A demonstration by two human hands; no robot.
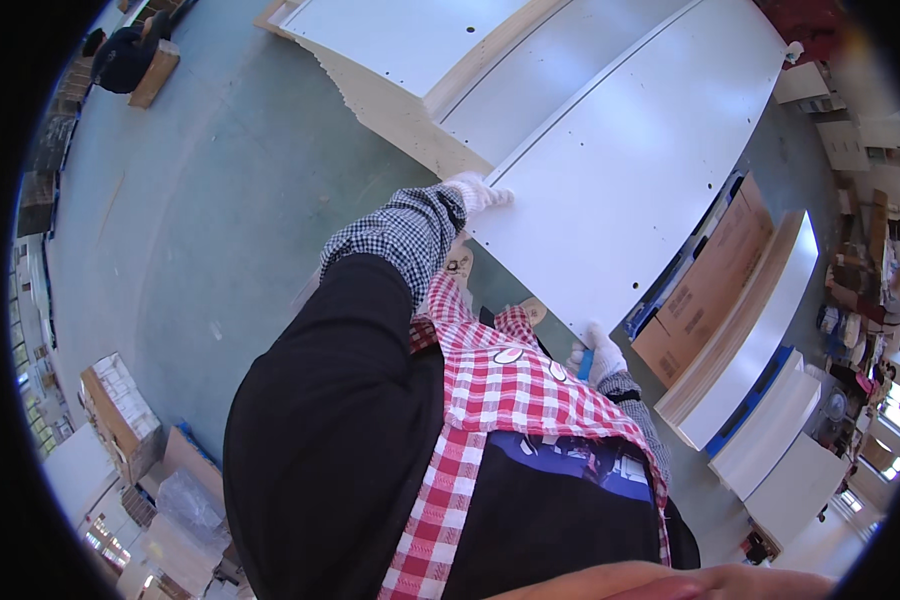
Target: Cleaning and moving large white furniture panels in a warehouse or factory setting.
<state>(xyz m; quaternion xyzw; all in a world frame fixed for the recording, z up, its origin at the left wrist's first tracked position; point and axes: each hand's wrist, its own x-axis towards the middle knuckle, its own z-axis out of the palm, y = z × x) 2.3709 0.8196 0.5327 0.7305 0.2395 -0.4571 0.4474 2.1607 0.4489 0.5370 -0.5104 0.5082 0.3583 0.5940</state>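
A long white board [630, 170] with small drilled holes reaches from in front of me toward the upper right. My left hand [482, 194], in a white knitted glove, grips its near left corner, with fingers over the top face. At the near right corner my right hand [604, 358], also gloved, is closed on the edge. A small blue strip [584, 363] shows against its fingers; I cannot make out what it is. At the board's far end a co-worker's white-gloved hand [793, 50] touches the corner.
More white boards [400, 35] lie stacked at the upper left of the held one. To the right stand a brown carton [705, 285] and stacked panels [750, 335]. A person [125, 58] is at the far left; boxes [120, 410] stand lower left.
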